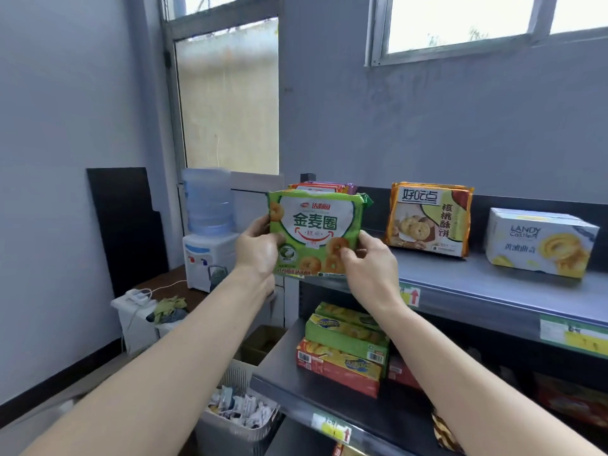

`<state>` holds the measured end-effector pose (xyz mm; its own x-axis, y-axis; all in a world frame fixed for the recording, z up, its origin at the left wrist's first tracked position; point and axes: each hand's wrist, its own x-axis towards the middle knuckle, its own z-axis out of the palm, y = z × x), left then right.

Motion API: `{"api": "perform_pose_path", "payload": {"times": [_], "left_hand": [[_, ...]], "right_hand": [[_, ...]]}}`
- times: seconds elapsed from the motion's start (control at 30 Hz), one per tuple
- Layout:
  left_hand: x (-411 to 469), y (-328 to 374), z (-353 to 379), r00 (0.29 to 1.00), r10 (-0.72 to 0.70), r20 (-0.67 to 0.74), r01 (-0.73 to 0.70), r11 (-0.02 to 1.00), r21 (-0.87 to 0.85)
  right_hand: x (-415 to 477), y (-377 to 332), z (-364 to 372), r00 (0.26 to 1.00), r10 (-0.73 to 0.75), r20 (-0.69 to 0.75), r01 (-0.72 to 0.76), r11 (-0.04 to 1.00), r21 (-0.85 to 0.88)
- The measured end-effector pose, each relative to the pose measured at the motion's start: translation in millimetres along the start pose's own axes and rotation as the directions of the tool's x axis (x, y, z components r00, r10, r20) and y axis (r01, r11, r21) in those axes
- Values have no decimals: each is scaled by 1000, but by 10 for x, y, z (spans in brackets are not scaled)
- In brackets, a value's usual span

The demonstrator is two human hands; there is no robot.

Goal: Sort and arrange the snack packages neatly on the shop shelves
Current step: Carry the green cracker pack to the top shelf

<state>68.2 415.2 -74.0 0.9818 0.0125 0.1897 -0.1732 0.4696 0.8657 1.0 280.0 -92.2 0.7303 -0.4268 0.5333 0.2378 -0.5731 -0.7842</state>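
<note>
Well below package, basket holds sachets.

Small shop, as I face it: dark metal shelves fronted with price labels. An orange biscuit pack and a white biscuit box face outward. Stacked boxes lie below. I hold a green biscuit pack.

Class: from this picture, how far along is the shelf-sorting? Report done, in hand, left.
Done: orange packet and white box stand on the top shelf; boxes stacked below. In hand: left hand and right hand grip the green packet. Left: shelving it.
</note>
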Motion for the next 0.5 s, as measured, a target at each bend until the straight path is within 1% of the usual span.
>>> {"api": "perform_pose_path", "payload": {"times": [0.13, 0.27, 0.5], "left_hand": [[376, 58, 43, 999, 23, 37, -24, 1000, 17], [844, 2, 32, 994, 1, 111, -2, 1000, 7], [1614, -185, -56, 972, -72, 224, 52, 994, 93]], "right_hand": [[305, 3, 176, 1000, -30, -4, 30, 998, -46], [622, 36, 391, 999, -28, -26, 25, 992, -128], [962, 134, 927, 993, 103, -51, -110, 976, -189]]}}
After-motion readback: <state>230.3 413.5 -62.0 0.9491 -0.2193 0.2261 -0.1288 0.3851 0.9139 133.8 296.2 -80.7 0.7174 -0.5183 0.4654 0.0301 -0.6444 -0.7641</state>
